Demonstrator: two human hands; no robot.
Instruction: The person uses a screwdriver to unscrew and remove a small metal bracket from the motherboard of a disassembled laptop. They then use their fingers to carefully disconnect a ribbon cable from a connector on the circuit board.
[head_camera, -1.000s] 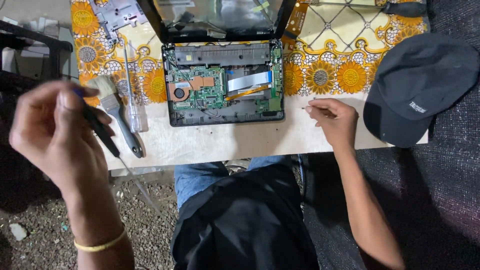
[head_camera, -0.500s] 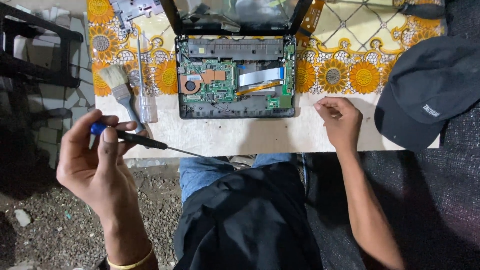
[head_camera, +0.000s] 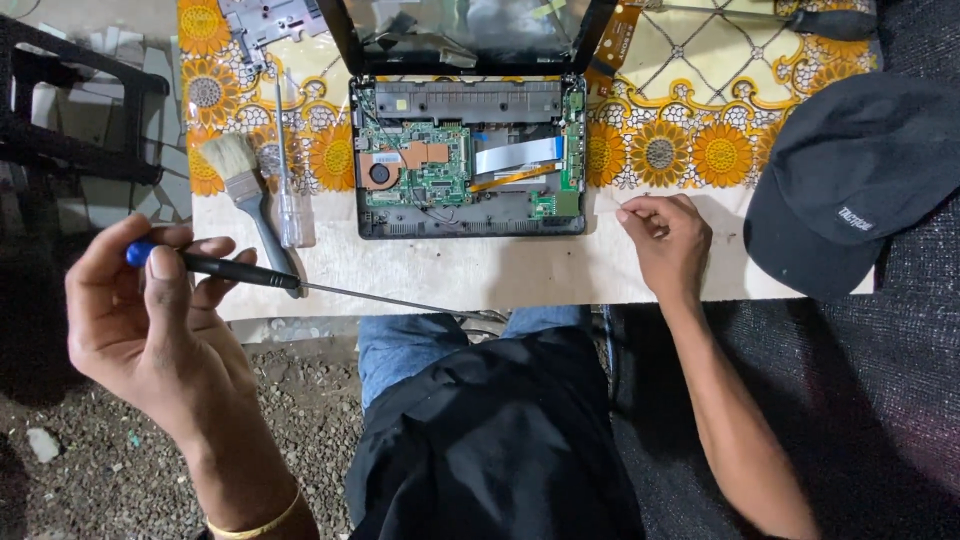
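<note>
Outdoors, it seems: gravel ground (head_camera: 130, 480) at lower left, and a pale worktop (head_camera: 480, 270) under a glossy sunflower-patterned cloth (head_camera: 690, 150). On it sits an opened laptop (head_camera: 468, 160), its green circuit board bare, with a bristle brush (head_camera: 245, 185) at its left and a black cap (head_camera: 850, 180) at right. The left hand (head_camera: 150, 320) is closed around a long thin screwdriver (head_camera: 260, 275), now level and lower than before. The right hand (head_camera: 665, 240), fingers curled, still rests on the worktop pinching something small.
</note>
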